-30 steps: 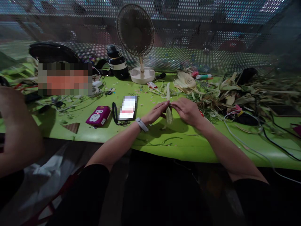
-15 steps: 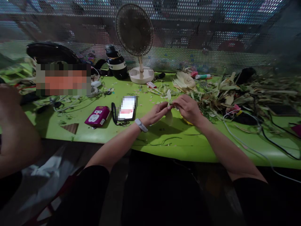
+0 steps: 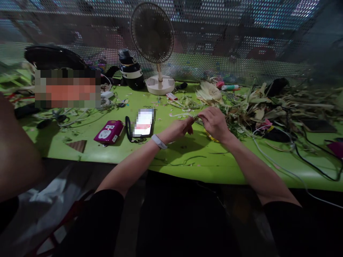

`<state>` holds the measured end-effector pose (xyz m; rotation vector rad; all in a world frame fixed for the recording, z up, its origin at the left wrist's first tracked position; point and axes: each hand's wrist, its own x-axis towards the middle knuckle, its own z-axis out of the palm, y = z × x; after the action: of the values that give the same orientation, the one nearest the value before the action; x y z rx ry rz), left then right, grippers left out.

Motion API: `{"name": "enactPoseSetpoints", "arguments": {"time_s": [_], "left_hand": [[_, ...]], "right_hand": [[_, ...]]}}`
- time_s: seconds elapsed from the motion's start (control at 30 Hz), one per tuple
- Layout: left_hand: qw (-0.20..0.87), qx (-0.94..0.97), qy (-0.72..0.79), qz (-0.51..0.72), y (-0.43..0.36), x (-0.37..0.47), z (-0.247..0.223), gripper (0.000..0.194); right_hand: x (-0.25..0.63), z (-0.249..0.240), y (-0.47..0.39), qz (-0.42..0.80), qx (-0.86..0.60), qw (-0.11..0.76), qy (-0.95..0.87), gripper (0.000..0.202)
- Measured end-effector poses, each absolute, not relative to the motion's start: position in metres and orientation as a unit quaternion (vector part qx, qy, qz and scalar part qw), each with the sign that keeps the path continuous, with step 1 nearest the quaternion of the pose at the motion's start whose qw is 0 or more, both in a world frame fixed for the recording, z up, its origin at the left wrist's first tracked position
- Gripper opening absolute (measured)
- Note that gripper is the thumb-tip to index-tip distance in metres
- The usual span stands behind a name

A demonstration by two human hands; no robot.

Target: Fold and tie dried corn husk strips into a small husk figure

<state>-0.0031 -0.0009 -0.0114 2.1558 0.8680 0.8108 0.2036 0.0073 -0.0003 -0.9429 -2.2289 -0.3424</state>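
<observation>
My left hand (image 3: 180, 128), with a pale watch band on its wrist, is closed and pinches at a small greenish piece of plant leaf in front of me. Close to its right, my right hand (image 3: 214, 123) is closed too, its fingertips meeting that same leaf piece. A thin whitish strip (image 3: 178, 115) sticks out to the left beyond the left fingers. Fingers hide most of what they hold. Under the right hand shows part of a yellow object (image 3: 211, 137); its kind is hidden. Dry leaves and husks (image 3: 243, 109) lie heaped just to the right.
A phone (image 3: 144, 123) and a purple socket block (image 3: 109, 132) lie to the left. Behind stand a fan (image 3: 160, 85) and a black bottle (image 3: 132, 75). A white cable (image 3: 270, 160) crosses the right side. Another person's arm (image 3: 18, 150) rests at far left.
The pale leaf that stood upright between my fingers is now a thin strip pointing left. My left fingers have turned over and curled inward. The other person's arm has shifted slightly.
</observation>
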Motion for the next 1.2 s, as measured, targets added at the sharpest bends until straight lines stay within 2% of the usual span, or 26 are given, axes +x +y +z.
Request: {"name": "enactPoseSetpoints", "arguments": {"time_s": [0.23, 0.3, 0.47, 0.57, 0.67, 0.83, 0.9, 1.07, 1.2], "left_hand": [[0.285, 0.861, 0.342, 0.245, 0.003, -0.006, -0.013, 0.02], [0.331, 0.837, 0.335, 0.278, 0.002, -0.005, -0.014, 0.024], [0.525, 0.674, 0.29, 0.431, 0.001, 0.003, -0.014, 0.039], [0.545, 0.619, 0.306, 0.476, 0.001, 0.004, -0.012, 0.033], [0.519, 0.608, 0.322, 0.508, 0.002, 0.002, -0.01, 0.025], [0.479, 0.632, 0.331, 0.511, 0.009, -0.002, -0.012, 0.023], [0.438, 0.665, 0.321, 0.513, 0.013, -0.003, -0.015, 0.021], [0.284, 0.762, 0.277, 0.513, 0.02, -0.004, -0.024, 0.015], [0.139, 0.818, 0.285, 0.48, 0.02, -0.006, -0.025, 0.012]], "right_hand": [[0.202, -0.006, 0.008, -0.147, -0.364, 0.362, -0.846, 0.021], [0.202, -0.005, 0.007, -0.138, -0.357, 0.378, -0.843, 0.021], [0.199, -0.002, 0.003, -0.139, -0.343, 0.405, -0.836, 0.02], [0.198, -0.003, 0.001, -0.148, -0.341, 0.407, -0.834, 0.022], [0.197, -0.004, 0.001, -0.116, -0.342, 0.398, -0.844, 0.024], [0.197, -0.002, 0.0, -0.046, -0.347, 0.395, -0.849, 0.024], [0.196, 0.0, -0.002, 0.027, -0.364, 0.413, -0.834, 0.024], [0.192, 0.005, 0.0, 0.334, -0.434, 0.469, -0.693, 0.038], [0.189, 0.006, 0.004, 0.415, -0.41, 0.528, -0.616, 0.038]]}}
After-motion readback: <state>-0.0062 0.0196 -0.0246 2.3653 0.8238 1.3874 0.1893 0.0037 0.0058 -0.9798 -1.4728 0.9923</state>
